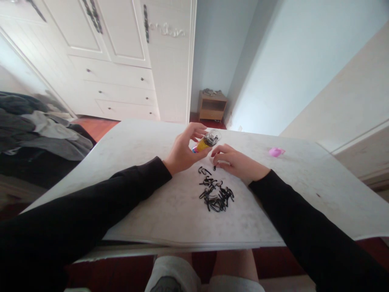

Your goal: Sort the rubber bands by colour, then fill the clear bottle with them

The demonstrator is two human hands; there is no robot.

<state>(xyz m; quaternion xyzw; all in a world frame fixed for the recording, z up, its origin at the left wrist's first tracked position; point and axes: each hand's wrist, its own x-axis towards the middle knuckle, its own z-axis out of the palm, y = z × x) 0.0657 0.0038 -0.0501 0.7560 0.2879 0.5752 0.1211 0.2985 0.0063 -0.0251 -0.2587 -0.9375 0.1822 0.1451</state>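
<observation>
My left hand (183, 148) is wrapped around a small clear jar (206, 142) with a yellow label, held tilted above the table with its clear end toward the upper right. A few dark bits show inside that end. Close beside it, my right hand (232, 162) is closed, its fingertips pinching a small black curved piece (214, 167) just over the tabletop. Below both hands lies a loose pile of thin black curved pieces (217, 198), some looped, some hook-like; their exact kind is too small to tell. Several stray pieces (204, 170) lie nearer the hands.
The white table (158, 219) has a small pink object (275, 152) at its right side. Dark and grey clothes (39, 129) are heaped off to the left. Behind stand a white wardrobe (121, 85) and a small wooden cabinet (212, 106).
</observation>
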